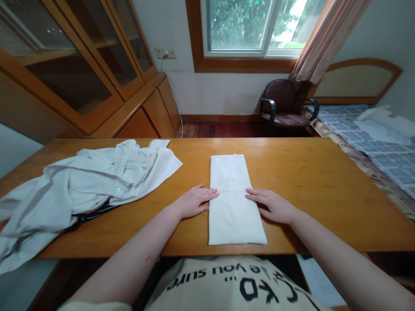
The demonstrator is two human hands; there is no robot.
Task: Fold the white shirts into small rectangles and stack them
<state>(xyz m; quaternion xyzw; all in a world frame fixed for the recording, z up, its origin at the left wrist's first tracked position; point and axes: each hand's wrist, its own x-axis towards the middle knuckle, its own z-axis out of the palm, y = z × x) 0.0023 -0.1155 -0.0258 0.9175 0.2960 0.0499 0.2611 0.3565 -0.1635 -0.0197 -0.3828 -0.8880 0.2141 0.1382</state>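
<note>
A white cloth (231,201), folded into a long narrow strip, lies on the wooden table (324,181) straight in front of me. My left hand (193,201) lies flat with its fingers stretched out, the fingertips resting on the strip's left edge. My right hand (273,204) lies flat the same way, fingertips on the strip's right edge. Neither hand grips anything.
A heap of crumpled white garments (81,185) covers the table's left part, with something dark beneath it. Past the table stand a wooden glass-door cabinet (81,73) at left, a dark armchair (285,108) under the window, and a bed (376,147) at right.
</note>
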